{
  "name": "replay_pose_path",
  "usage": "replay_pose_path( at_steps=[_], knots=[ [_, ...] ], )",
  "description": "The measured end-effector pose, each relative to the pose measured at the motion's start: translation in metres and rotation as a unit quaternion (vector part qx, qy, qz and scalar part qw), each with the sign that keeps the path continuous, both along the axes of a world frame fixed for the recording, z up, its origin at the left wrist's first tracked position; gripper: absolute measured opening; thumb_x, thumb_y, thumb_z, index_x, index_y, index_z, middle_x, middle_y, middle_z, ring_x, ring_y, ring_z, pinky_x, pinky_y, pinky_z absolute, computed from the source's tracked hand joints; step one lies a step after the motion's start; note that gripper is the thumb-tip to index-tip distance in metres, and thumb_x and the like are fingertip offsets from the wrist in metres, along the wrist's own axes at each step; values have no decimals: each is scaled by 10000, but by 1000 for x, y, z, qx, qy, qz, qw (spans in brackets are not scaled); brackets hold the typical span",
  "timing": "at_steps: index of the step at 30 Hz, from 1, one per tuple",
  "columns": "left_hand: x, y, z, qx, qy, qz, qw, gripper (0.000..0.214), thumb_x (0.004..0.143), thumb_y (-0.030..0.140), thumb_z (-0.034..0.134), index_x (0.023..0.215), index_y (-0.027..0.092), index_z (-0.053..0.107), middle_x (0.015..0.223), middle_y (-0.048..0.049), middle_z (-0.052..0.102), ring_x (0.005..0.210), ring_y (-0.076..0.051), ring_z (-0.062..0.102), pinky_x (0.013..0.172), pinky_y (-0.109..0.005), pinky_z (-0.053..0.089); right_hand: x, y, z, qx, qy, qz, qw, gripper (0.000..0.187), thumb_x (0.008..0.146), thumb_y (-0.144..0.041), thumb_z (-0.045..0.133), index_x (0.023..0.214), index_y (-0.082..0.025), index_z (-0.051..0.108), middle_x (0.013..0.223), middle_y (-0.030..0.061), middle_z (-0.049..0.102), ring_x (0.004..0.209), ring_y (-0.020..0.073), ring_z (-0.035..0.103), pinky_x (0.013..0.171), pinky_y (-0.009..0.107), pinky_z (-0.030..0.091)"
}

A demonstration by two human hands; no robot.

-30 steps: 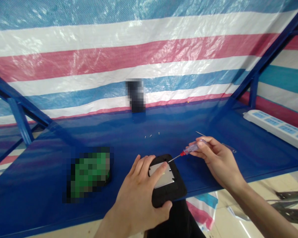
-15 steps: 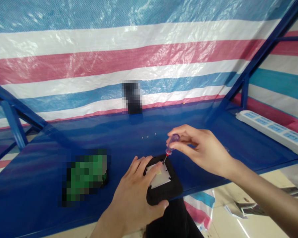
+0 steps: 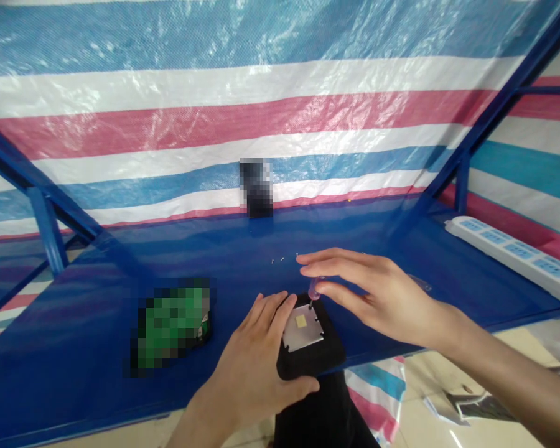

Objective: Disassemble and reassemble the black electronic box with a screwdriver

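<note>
A small black device (image 3: 315, 361) with a silver metal plate (image 3: 303, 330) on top lies at the near edge of the blue table (image 3: 98, 305). My left hand (image 3: 256, 370) grips its left side, thumb under the near edge and fingers resting at the plate's left rim. My right hand (image 3: 368, 292) pinches a small screwdriver (image 3: 313, 292) with a clear purple handle. It stands nearly upright, its tip on the plate's far right corner.
Three tiny screws (image 3: 284, 257) lie on the table beyond the device. A blurred green object (image 3: 172, 323) sits to the left, a blurred dark one (image 3: 256, 186) at the back. A white power strip (image 3: 513, 252) runs along the right. A striped tarp (image 3: 214, 118) backs the table.
My right hand swung the screwdriver from a slanted pose at the right up to nearly vertical over the plate's far right corner. The left hand kept hold of the device.
</note>
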State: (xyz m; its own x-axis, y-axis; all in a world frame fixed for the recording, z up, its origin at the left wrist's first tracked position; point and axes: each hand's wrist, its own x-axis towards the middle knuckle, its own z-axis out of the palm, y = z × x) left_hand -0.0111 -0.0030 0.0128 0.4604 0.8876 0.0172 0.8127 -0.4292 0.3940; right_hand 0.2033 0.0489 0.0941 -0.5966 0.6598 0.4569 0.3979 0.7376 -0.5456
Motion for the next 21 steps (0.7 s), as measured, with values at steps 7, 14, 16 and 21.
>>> replay_pose_path(
  at_steps=[7, 14, 16, 21],
  knots=[
    [-20, -6, 2, 4, 9, 20, 1000, 869, 729, 389, 727, 1472, 135, 355, 1524, -166, 438, 1423, -382, 363, 1135, -574, 375, -3, -5, 1, 7, 22, -37, 999, 264, 923, -204, 572, 1144, -255, 706, 1070, 28, 769, 962, 196, 742, 874, 286, 588],
    [-21, -10, -8, 9, -2, 38, 999, 853, 739, 371, 703, 1479, 142, 346, 1548, -147, 411, 1436, -373, 342, 1154, -562, 354, 5, -2, -1, 16, -31, -10, 999, 266, 960, -153, 460, 1153, -217, 631, 1236, 65, 703, 1025, 177, 719, 886, 293, 576],
    [-21, -10, -8, 2, -3, 42, 999, 867, 742, 379, 701, 1488, 139, 331, 1554, -144, 400, 1445, -372, 325, 1157, -562, 349, 7, -2, -1, 27, -27, -2, 999, 247, 968, -154, 477, 1152, -214, 631, 1246, 73, 689, 1065, 171, 697, 910, 282, 556],
    [-22, -10, -5, -19, -13, 46, 999, 875, 746, 405, 702, 1491, 141, 328, 1568, -135, 377, 1456, -384, 291, 1160, -576, 336, 8, -2, -1, 31, -8, -1, 999, 170, 974, -180, 527, 1073, -207, 662, 1011, 48, 716, 882, 137, 710, 821, 237, 549]
  ],
)
